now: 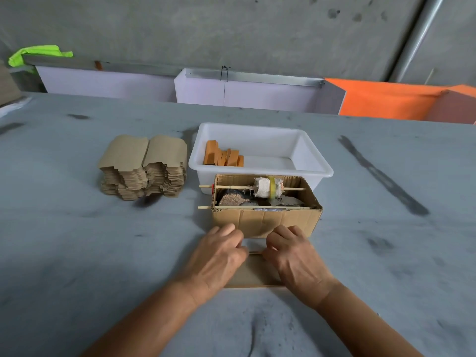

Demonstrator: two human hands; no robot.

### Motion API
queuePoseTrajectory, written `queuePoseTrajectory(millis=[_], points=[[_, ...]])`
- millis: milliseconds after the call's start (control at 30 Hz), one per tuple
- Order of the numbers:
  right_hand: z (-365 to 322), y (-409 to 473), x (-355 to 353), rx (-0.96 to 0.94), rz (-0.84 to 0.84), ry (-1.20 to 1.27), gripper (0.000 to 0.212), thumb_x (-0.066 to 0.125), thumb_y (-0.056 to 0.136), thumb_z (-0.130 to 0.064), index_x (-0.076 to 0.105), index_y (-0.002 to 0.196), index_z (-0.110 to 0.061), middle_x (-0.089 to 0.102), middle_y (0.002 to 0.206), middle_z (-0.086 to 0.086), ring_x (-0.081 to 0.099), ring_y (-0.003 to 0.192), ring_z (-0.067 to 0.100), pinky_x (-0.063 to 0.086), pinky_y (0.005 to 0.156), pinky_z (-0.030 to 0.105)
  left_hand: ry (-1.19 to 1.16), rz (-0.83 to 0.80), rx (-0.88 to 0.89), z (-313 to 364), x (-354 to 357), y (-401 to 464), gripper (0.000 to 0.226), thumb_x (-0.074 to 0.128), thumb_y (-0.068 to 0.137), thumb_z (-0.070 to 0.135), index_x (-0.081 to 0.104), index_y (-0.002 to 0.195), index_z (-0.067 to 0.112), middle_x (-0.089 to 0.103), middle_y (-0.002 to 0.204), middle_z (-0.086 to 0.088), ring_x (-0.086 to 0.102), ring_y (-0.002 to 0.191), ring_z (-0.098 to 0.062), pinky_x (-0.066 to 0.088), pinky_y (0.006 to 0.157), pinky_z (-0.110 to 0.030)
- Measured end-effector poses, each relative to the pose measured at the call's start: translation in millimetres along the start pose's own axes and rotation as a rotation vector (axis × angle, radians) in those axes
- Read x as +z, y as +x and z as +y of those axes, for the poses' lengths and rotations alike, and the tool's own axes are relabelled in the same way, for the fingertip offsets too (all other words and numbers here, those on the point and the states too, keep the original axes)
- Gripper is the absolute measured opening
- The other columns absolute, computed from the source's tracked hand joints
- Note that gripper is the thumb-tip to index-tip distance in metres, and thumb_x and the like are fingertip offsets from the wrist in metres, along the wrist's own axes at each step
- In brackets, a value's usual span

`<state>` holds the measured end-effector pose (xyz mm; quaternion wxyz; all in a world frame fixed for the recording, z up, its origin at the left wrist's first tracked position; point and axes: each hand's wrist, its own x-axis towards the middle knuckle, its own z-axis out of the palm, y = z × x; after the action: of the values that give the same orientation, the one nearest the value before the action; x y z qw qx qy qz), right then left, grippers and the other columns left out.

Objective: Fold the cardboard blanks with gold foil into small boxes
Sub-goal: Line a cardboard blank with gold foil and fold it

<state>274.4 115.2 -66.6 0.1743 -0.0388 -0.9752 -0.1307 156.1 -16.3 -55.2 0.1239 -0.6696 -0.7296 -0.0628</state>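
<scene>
One blank [253, 273] is worked flat on the counter [77, 253] at 6 o'clock, just short of the open carton [266, 220]. It is pressed and pinched at its far edge by both hands: left hand [219, 256] on the left end, right hand [293, 256] on the right end. Fingers are curled over the edge, so each grip is read as clenched on the blank, though the fingertips are partly hidden and blurred. A pale strip is seen between the hands; whether that is foil or a turned flap cannot be told.

Progress, as judged: early. The first fold appears to be in hand; no box shape is formed yet. A few orange folded pieces [223, 157] stand in the left part of the white tub [313, 162] at 12 o'clock, probably finished boxes, not confirmed. A tall stack [144, 167] of unfolded blanks is left at 10 o'clock, well apart from the hands. The bulk of the job is still to do.

The carton holds two sticks [253, 188] across its top, one carrying a cloth-wrapped roll [266, 188].
</scene>
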Motion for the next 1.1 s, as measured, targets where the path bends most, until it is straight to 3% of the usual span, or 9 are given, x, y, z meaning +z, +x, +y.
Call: queuePoseTrajectory(millis=[300,467,567,633,733,833,900,1000,1100], points=[[-12,-10,-1,0.124,-0.069,-0.025,0.017,0.078,0.054,-0.008,0.066,0.055,-0.02,0.055,0.059,-0.003,0.055,0.061,0.016,0.042,0.05,0.026,0.13,-0.09,-0.063,14,0,-1,0.007,0.064,0.048,0.014,0.061,0.044,0.017,0.052,0.053,0.005,0.057,0.06,-0.014,0.039,0.048,-0.021],[-23,-9,0,0.203,-0.059,0.001,0.019,0.077,0.043,-0.005,0.063,0.051,-0.016,0.052,0.056,0.0,0.053,0.056,0.018,0.04,0.046,0.028,0.138,-0.163,-0.269,27,20,4,0.023,0.044,0.095,0.011,0.062,0.107,0.005,0.054,0.102,-0.01,0.045,0.105,-0.027,0.026,0.074,-0.036],[-27,-11,0,0.222,-0.064,0.004,0.025,0.079,0.039,-0.013,0.066,0.06,-0.017,0.053,0.06,-0.001,0.054,0.057,0.017,0.042,0.045,0.028,0.164,-0.18,-0.232,33,13,2,0.015,0.083,0.061,0.028,0.073,0.068,0.019,0.057,0.067,0.001,0.057,0.07,-0.018,0.042,0.057,-0.031],[-29,-12,1,0.218,-0.079,0.018,0.026,0.079,0.04,-0.016,0.067,0.063,-0.019,0.054,0.061,-0.001,0.054,0.057,0.017,0.042,0.045,0.028,0.166,-0.121,-0.224,32,22,0,0.022,0.088,0.049,0.029,0.072,0.061,0.02,0.053,0.06,0.004,0.056,0.062,-0.016,0.044,0.054,-0.028],[-29,-10,1,0.224,-0.078,0.029,0.021,0.076,0.041,-0.015,0.065,0.058,-0.02,0.053,0.061,0.0,0.053,0.057,0.018,0.039,0.045,0.028,0.146,-0.09,-0.231,32,24,-2,0.017,0.083,0.062,0.031,0.074,0.073,0.021,0.055,0.069,0.003,0.056,0.07,-0.017,0.045,0.063,-0.029],[-25,-10,1,0.265,-0.051,0.068,0.015,0.057,0.056,-0.013,0.068,0.061,-0.021,0.054,0.063,0.0,0.053,0.059,0.019,0.039,0.047,0.028,0.075,-0.131,-0.318,27,31,-2,0.026,0.04,0.099,0.02,0.06,0.115,0.015,0.046,0.106,-0.004,0.042,0.105,-0.025,0.031,0.088,-0.038],[-21,-11,3,0.317,-0.113,0.059,0.034,0.043,0.07,-0.007,0.072,0.08,-0.022,0.057,0.079,0.003,0.053,0.075,0.022,0.039,0.059,0.031,0.078,-0.146,-0.358,22,24,-5,0.024,0.041,0.099,0.018,0.061,0.113,0.014,0.048,0.108,-0.003,0.043,0.105,-0.026,0.032,0.087,-0.038],[-14,-14,3,0.349,-0.195,0.106,0.032,0.053,0.08,-0.006,0.072,0.099,-0.024,0.058,0.092,0.005,0.051,0.087,0.026,0.04,0.067,0.034,0.036,-0.037,-0.364,17,15,-10,0.015,0.081,0.066,0.017,0.074,0.079,0.019,0.059,0.08,0.001,0.058,0.077,-0.021,0.045,0.064,-0.033],[-10,-21,2,0.453,-0.116,0.164,0.029,0.069,0.067,0.004,0.077,0.081,-0.02,0.058,0.072,0.005,0.055,0.069,0.027,0.043,0.053,0.035,0.019,-0.015,-0.398,12,18,-19,0.036,0.052,0.078,0.002,0.072,0.101,0.022,0.059,0.093,0.0,0.057,0.089,-0.022,0.044,0.071,-0.036]])
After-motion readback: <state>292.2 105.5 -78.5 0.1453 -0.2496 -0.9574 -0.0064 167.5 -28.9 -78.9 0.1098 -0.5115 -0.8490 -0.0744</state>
